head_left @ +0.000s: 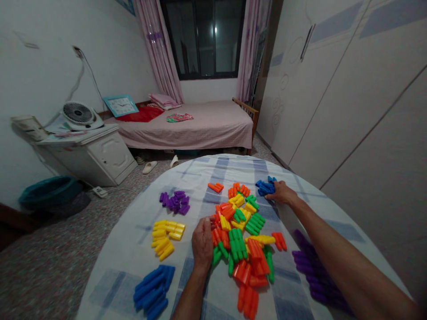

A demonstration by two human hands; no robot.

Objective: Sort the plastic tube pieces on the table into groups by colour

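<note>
A mixed pile of finger-shaped plastic pieces [237,244], in orange, green and yellow, lies on the tablecloth in front of me. My left hand [203,243] is at the pile's left edge, its fingers curled in against the orange pieces [216,235]. Whatever those fingers hold is hidden by the hand. At the far right of the pile, my right hand [283,194] reaches out with its fingers closed on blue plastic pieces [265,186] in a small heap. Several green pieces [255,223] lie between the two hands.
Purple pieces [175,202], yellow pieces [167,238] and larger blue pieces [153,291] form groups on the left. More purple pieces [313,275] lie under my right forearm. Beyond the round table [193,171] stand a bed [213,122], a cabinet [111,153] and a wardrobe [333,102].
</note>
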